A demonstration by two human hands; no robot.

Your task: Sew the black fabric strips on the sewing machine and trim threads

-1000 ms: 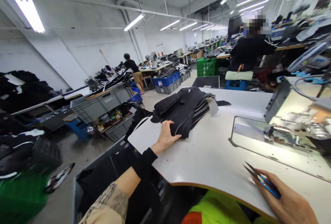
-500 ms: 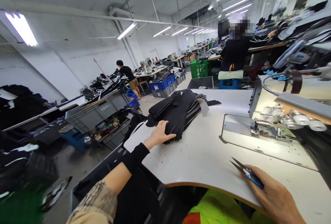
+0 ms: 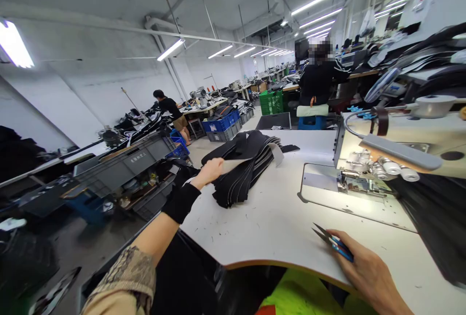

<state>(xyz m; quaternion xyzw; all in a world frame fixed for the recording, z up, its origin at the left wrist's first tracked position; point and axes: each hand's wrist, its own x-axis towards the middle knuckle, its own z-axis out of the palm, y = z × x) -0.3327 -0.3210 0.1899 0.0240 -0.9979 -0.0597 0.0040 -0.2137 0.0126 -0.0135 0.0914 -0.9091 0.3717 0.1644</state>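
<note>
My left hand [image 3: 210, 171] is closed on the edge of a black fabric piece [image 3: 236, 164], lifted so its pale underside shows. Beneath it a fanned stack of black fabric pieces [image 3: 238, 186] lies on the white sewing table [image 3: 276, 227]. In my right hand [image 3: 364, 261] is a pair of thread snips [image 3: 335, 244] with blue handles, blades apart and pointing left over the tabletop. Right of the stack stands an industrial sewing machine [image 3: 386, 150], its lamp lighting the metal needle plate [image 3: 320, 179].
Grey crates [image 3: 134, 159] stand on the left, blue crates [image 3: 222, 122] and a green crate [image 3: 271, 102] farther back. One person [image 3: 316, 82] sits ahead with their back to me; another person [image 3: 173, 111] bends over a table at left. Thread scraps dot the tabletop.
My left hand has gone from resting on the stack to gripping the top piece and peeling its edge up leftward. My right hand still holds the snips. The view has turned slightly right.
</note>
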